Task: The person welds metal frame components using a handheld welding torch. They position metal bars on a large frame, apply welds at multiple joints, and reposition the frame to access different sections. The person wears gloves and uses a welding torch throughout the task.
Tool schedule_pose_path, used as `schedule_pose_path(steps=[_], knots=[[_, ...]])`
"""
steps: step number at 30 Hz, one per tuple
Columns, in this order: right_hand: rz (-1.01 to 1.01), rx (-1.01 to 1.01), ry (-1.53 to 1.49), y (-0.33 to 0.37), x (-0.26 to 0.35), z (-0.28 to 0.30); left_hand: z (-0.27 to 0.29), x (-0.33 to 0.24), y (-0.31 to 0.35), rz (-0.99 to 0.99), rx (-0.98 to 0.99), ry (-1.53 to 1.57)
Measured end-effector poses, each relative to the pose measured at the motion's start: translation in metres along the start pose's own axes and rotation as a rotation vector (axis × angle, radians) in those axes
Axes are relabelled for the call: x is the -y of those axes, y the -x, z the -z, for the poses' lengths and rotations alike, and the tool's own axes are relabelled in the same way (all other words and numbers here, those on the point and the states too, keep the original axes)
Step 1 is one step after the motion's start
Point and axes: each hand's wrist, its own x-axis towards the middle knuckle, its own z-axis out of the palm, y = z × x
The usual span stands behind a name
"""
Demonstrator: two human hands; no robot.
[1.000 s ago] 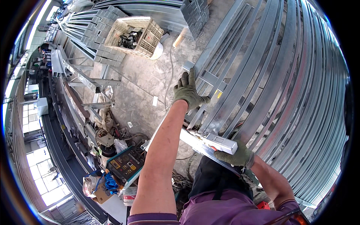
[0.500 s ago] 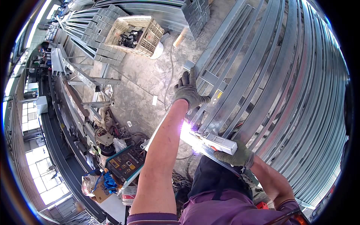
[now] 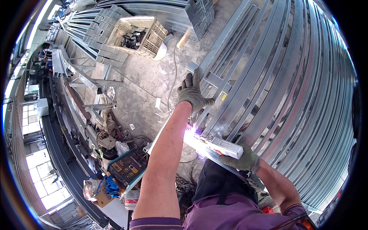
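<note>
My right hand point(image 3: 241, 159), in a grey-green work glove, is closed round a silver handheld welding torch point(image 3: 227, 147). A bright white-violet glare with flying sparks point(image 3: 191, 133) burns at the torch's front end, over the corner of a metal frame, and hides the spot beneath. My left hand point(image 3: 193, 92), in a matching glove, lies flat with its fingers spread beside the ends of the steel tubes point(image 3: 209, 74). Whether the palm presses on metal is hidden by the hand. Long galvanised bars point(image 3: 245, 76) run away from both hands.
At the left stands a control box point(image 3: 128, 166) with a dark panel, near cables and bags. A cream plastic crate point(image 3: 153, 42) of small dark parts sits farther back beside stacked square tubes point(image 3: 105, 32). A steel rack point(image 3: 90, 82) stands at the left.
The glare at the torch has shrunk slightly and more separate sparks show. Both hands and the torch have stayed almost in place.
</note>
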Motion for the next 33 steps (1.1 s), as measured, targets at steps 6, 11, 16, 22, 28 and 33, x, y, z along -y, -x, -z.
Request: schedule_pose_path(steps=[6, 11, 16, 22, 28, 33], knots=[[0.007, -0.003, -0.064, 0.003, 0.000, -0.001, 0.000, -0.001, 0.001, 0.006, 0.001, 0.007], [0.040, -0.026, -0.042, 0.006, 0.000, -0.001, 0.002, 0.000, 0.001, 0.000, 0.003, 0.008], [0.031, -0.003, -0.057, 0.007, -0.004, 0.000, 0.001, -0.001, 0.000, 0.001, -0.002, 0.025], [-0.043, -0.030, -0.093, 0.012, 0.012, 0.001, -0.002, 0.002, -0.001, 0.003, -0.006, 0.017], [0.023, -0.062, -0.049, 0.023, -0.012, 0.000, -0.003, 0.002, -0.001, 0.003, -0.003, 0.008], [0.089, -0.112, 0.070, 0.026, -0.007, 0.006, 0.001, 0.000, 0.002, 0.013, 0.020, 0.034]])
